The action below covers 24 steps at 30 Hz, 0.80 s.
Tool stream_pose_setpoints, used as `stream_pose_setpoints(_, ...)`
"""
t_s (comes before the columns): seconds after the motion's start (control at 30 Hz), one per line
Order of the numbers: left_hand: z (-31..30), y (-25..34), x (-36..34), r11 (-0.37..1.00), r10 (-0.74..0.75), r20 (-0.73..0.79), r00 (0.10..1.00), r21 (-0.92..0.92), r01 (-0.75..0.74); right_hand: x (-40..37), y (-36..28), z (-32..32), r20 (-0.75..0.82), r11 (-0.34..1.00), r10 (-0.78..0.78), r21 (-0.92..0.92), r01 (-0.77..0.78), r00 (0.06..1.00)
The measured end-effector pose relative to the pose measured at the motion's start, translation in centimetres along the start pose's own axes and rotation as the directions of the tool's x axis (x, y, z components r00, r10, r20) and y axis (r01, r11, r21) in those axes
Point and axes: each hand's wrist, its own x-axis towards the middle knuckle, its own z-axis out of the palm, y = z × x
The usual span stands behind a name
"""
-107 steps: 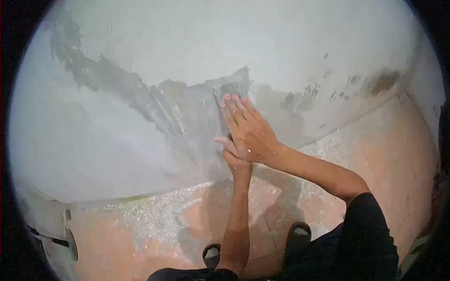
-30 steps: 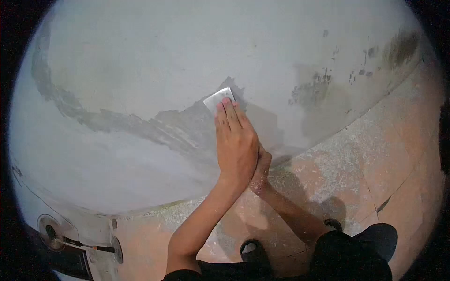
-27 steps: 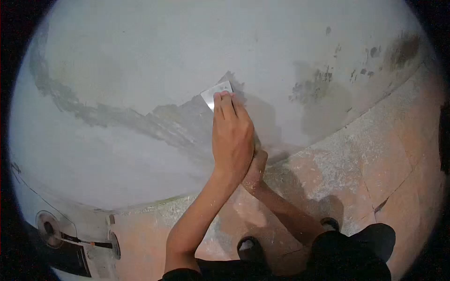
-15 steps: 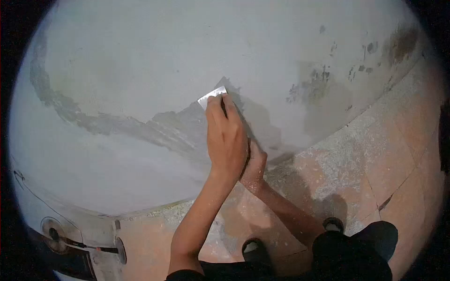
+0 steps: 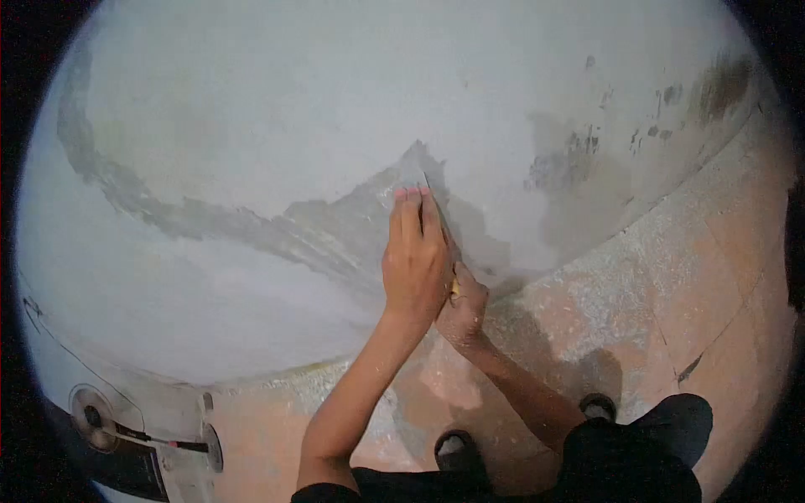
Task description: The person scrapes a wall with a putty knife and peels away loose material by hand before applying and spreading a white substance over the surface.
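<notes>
A putty knife (image 5: 412,177) lies against the pale wall, its blade on a rough grey patch (image 5: 335,220) where the surface layer is gone. My left hand (image 5: 417,256) presses down on the blade, fingers straight and close together, the tips pale pink; its thumb is hidden. Below and to the right, my right hand (image 5: 466,307) is closed around the handle, of which a small yellow bit shows. Most of the tool is covered by my left hand.
Dark stains mark the wall (image 5: 277,92) at right. White dust and flakes cover the tiled floor (image 5: 604,302) along its foot. My sandaled feet (image 5: 454,444) stand close by. At lower left is a fan (image 5: 94,417) with a cord.
Both hands and the putty knife have shifted slightly right and down in view. My left fingers, bent before, have straightened along the blade, and less of its shiny face shows.
</notes>
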Motion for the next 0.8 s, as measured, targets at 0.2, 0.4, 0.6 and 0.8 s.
stream_pose_setpoints(0.2,-0.6,-0.4,0.6,0.996,-0.047,-0.026,0.999,-0.071,0.045,1.5,-3.7,0.1,0.035,0.966,-0.054,-0.252,0.061,0.998)
stream_pose_setpoints(0.4,-1.9,-0.4,2.4,0.993,-0.082,-0.061,0.995,-0.085,0.077,2.6,-6.2,-0.5,0.113,0.939,0.198,-0.308,-0.155,0.974)
stream_pose_setpoints(0.6,-1.3,0.1,1.7,0.969,-0.169,0.012,0.986,-0.183,0.168,2.1,-4.8,-0.5,0.025,0.957,0.182,-0.232,-0.171,0.983)
stream_pose_setpoints(0.8,-0.8,-0.1,1.5,0.987,-0.116,-0.086,0.989,-0.123,0.105,1.9,-4.6,-1.1,0.039,0.980,0.142,-0.143,-0.135,0.989)
